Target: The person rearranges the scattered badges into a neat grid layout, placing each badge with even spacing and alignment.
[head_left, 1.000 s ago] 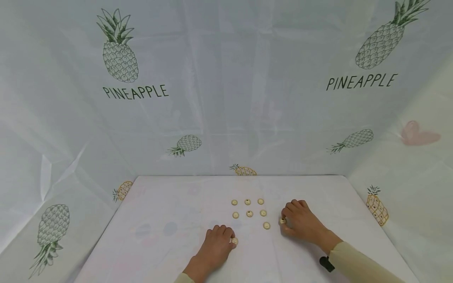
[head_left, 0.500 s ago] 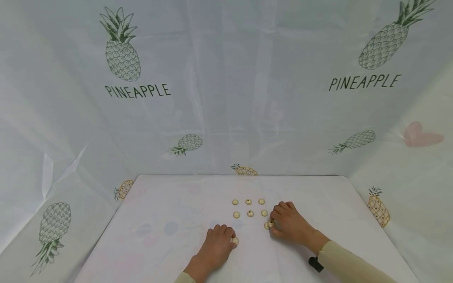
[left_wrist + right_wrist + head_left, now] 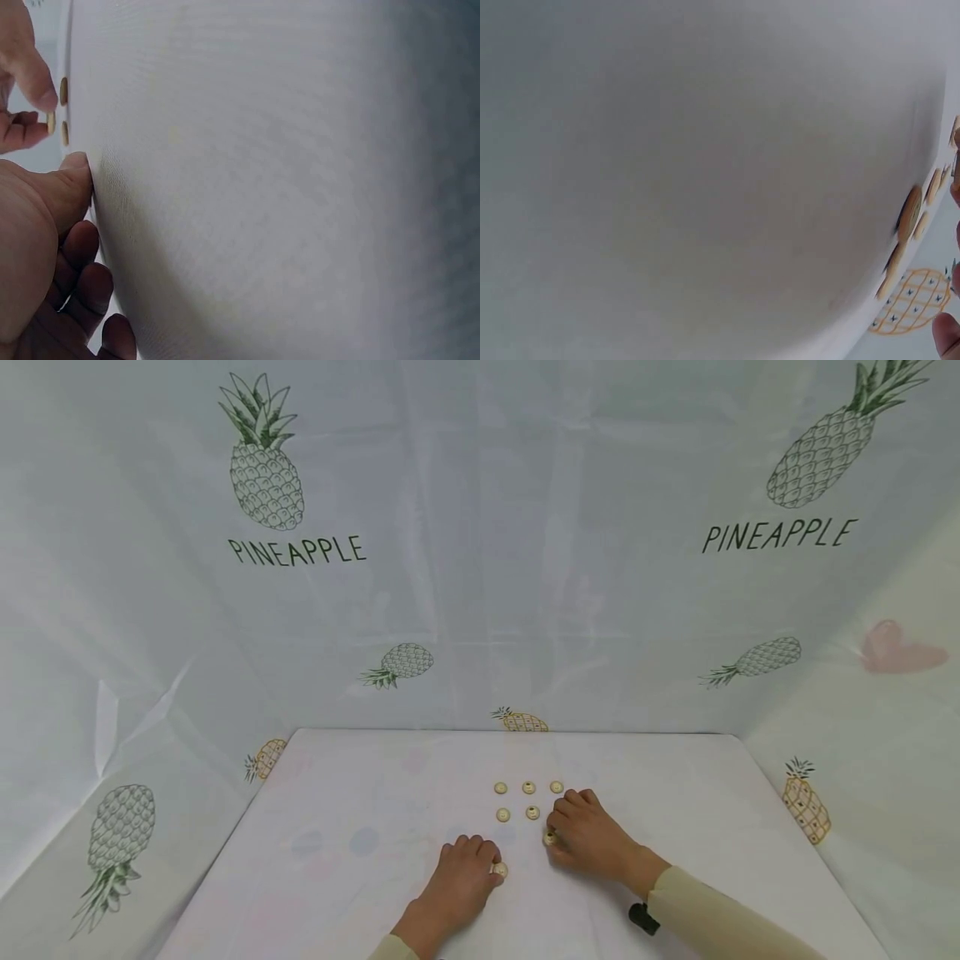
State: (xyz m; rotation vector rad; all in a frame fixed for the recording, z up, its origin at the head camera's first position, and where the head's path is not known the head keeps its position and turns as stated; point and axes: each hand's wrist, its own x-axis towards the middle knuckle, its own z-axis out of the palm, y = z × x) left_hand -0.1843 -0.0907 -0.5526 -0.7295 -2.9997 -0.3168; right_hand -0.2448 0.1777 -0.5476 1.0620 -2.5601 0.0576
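Near the table's front, my left hand [image 3: 459, 878] pinches a small round wooden disc [image 3: 500, 870] between thumb and fingers. To its right, my right hand [image 3: 588, 837] holds another disc [image 3: 550, 839] with a dark mark, low over the table. Beyond the hands, a row of three discs lies flat, its middle disc [image 3: 528, 787] also dark-marked. Closer in lie two more, one of them a pale disc [image 3: 503, 815]. My right hand hides the spots where two others lay. In the left wrist view, the right hand's disc [image 3: 51, 122] shows edge-on at its fingertips.
A white cloth covers the table [image 3: 337, 893]. Pale sheeting [image 3: 480, 568] printed with pineapples hangs behind and at both sides. A small black object [image 3: 643, 918] shows beneath the right sleeve. Several discs [image 3: 910, 214] line the right side of the right wrist view.
My right hand has moved left with its disc, passing over a disc on the table and now covering two that showed earlier. My left hand stays in place with its disc.
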